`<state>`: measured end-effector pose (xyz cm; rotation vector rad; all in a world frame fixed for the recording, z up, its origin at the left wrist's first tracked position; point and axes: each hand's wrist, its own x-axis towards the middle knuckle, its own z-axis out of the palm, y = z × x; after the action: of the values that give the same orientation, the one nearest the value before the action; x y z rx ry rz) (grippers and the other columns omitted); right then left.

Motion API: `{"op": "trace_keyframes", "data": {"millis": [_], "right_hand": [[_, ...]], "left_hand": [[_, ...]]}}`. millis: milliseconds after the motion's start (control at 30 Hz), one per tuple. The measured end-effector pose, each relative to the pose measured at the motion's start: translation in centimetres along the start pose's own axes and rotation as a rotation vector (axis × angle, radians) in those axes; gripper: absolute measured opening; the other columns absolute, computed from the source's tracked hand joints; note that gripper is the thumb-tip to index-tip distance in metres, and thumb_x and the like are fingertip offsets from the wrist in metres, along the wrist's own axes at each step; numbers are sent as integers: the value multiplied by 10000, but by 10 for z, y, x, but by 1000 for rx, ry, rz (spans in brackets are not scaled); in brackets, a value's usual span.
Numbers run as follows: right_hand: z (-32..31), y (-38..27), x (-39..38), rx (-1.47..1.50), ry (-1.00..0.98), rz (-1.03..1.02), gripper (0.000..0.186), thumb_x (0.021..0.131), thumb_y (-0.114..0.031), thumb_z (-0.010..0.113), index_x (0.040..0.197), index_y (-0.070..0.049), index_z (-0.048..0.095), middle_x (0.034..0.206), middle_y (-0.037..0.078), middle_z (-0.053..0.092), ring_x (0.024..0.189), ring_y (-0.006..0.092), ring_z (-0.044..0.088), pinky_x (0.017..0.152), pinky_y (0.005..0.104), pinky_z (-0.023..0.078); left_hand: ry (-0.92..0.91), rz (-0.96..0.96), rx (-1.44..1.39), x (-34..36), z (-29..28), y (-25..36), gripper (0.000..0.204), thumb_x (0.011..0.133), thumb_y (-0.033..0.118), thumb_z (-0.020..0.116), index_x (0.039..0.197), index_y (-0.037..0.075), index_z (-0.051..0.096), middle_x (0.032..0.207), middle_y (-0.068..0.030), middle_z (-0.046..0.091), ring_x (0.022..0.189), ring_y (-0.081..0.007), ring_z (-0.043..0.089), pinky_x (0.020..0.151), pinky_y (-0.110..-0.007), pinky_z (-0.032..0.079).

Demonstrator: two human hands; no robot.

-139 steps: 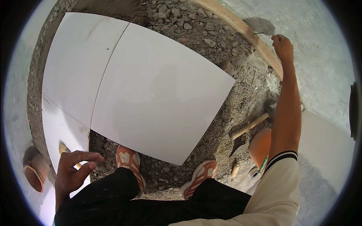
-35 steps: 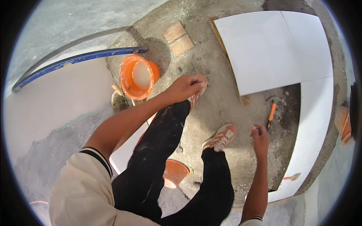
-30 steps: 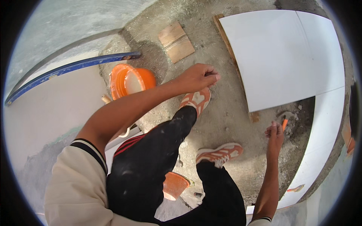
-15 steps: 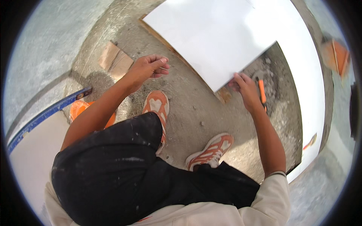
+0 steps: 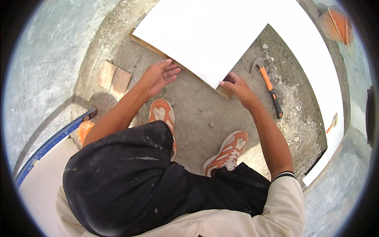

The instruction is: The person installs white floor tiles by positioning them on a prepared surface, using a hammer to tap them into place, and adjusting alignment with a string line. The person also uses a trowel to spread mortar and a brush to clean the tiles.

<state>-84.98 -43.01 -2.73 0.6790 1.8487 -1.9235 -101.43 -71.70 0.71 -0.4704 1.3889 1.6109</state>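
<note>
A large white tile (image 5: 205, 35) lies ahead of me, with a strip of wood (image 5: 152, 48) showing under its left edge. My right hand (image 5: 239, 89) grips the tile's near corner, thumb and fingers closed at the edge. Just left of the tile's near-left edge is my left hand (image 5: 160, 77), fingers spread and holding nothing; its fingertips are close to the wood, and I cannot tell if they touch. Right of my right hand, a claw hammer (image 5: 270, 87) with an orange and black handle lies on rough grey mortar (image 5: 292, 79).
More white tiling (image 5: 329, 75) curves along the right, with a small brush-like tool (image 5: 332, 122) on it. A wooden block (image 5: 114, 78) rests at the left. A blue spirit level (image 5: 53, 142) and an orange object (image 5: 83, 131) are at lower left. An orange item (image 5: 338, 25) is by the right wall.
My left hand has gone from curled fingers to spread ones, nearer the tile's edge. My right hand stays at the tile corner. The whole view has shifted, showing the hammer more fully.
</note>
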Motion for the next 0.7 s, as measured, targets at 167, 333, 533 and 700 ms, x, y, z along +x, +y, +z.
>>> {"op": "trace_keyframes", "data": {"millis": [167, 333, 533, 700], "right_hand": [[3, -2, -3, -19, -23, 140, 592, 908, -182, 672, 1443, 28, 531, 1321, 131, 640, 1245, 227, 571, 1107, 367, 411], [-6, 3, 0, 12, -80, 127, 587, 872, -103, 590, 1440, 36, 544, 1350, 116, 631, 1244, 215, 562, 1083, 349, 418], [-2, 5, -5, -23, -115, 94, 544, 893, -105, 556, 1420, 30, 573, 1338, 110, 642, 1203, 210, 570, 1069, 348, 420], [-5, 1, -7, -141, -133, 137, 507, 890, -111, 565, 1376, 31, 604, 1288, 114, 664, 1173, 210, 583, 1054, 350, 430]], "left_hand": [[13, -32, -81, -1, 7, 4, 348, 1073, 229, 554, 1339, 11, 503, 1275, -123, 569, 1200, -235, 593, 1026, -416, 513], [42, -67, -222, 3, 8, 7, 241, 1033, 172, 575, 1217, 17, 570, 1168, -97, 602, 1098, -209, 615, 968, -395, 545], [67, -69, -313, 4, 6, 6, 230, 984, 146, 602, 1159, -2, 590, 1098, -89, 605, 1008, -196, 615, 927, -367, 554], [69, -57, -284, 5, 6, 5, 297, 995, 162, 594, 1221, -31, 581, 1085, -91, 613, 1007, -204, 631, 897, -338, 553]]}}
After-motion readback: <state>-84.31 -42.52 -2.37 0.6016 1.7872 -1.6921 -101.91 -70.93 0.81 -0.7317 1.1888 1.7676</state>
